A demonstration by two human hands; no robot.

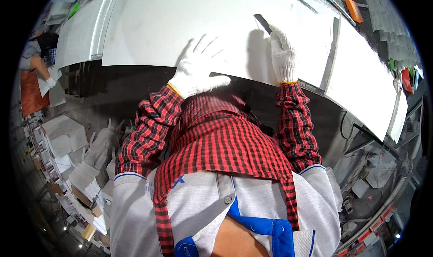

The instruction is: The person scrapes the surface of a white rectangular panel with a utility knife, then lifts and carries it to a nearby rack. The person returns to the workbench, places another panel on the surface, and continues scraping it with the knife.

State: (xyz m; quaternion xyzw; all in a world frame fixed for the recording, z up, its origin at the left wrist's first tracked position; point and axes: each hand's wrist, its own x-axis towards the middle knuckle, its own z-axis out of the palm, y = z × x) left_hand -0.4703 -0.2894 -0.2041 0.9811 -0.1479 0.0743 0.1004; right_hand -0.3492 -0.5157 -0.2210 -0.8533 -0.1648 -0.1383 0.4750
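A large white flat panel (158, 22) lies before me on the worktable. My left hand (196, 69), in a white knitted glove with a yellow cuff edge, rests on the panel's near edge with fingers spread and nothing in them. Further right, my right hand (284, 54), gloved alike, is closed on a dark flat strip (262, 23) whose end juts out up and left over the panel. The gripped part is hidden by the fingers, so its exact kind cannot be told. Red and black checked sleeves cover both forearms.
Another white panel (361, 85) adjoins on the right, past a narrow gap. An orange block-like tool (354, 10) lies at the far right. At the left edge another person's arm (43, 69) shows. Stacked white pieces (85, 175) stand lower left.
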